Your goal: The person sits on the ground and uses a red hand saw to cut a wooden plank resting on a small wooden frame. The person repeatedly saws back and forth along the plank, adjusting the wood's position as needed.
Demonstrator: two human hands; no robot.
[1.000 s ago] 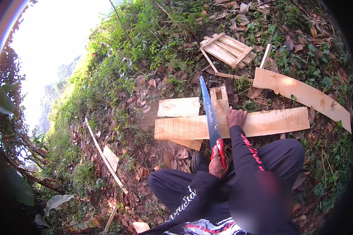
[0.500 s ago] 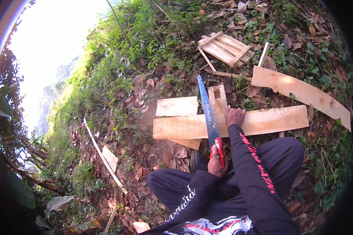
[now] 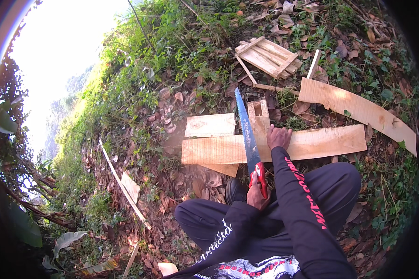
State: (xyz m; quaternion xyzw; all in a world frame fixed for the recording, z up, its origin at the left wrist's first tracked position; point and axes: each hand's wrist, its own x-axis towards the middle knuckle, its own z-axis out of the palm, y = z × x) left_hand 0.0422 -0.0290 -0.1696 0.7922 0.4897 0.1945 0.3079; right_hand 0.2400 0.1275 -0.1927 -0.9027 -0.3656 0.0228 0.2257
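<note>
My left hand (image 3: 257,196) is wrapped round the red handle of a hand saw (image 3: 248,128). The long blue blade points away from me and lies across a pale wooden plank (image 3: 209,150), left of its middle. Farther right on that plank rests my right hand (image 3: 280,138), its fingers bent at the far edge and holding it down. Beneath the plank is a wooden block (image 3: 258,113) with a square hollow, its far end showing beyond the plank. A short board (image 3: 210,125) lies just past the plank's left part, and another wood piece (image 3: 224,169) shows under its near edge.
A slatted wooden panel (image 3: 268,58) lies farther off, near thin sticks. To the right is a long curved-looking board (image 3: 358,106). A narrow strip (image 3: 125,186) lies at the left. Leaves and green plants cover the sloping ground around my bent legs (image 3: 326,186).
The saw's tip has shifted very slightly away from me. Both hands and the plank stay in practically the same places.
</note>
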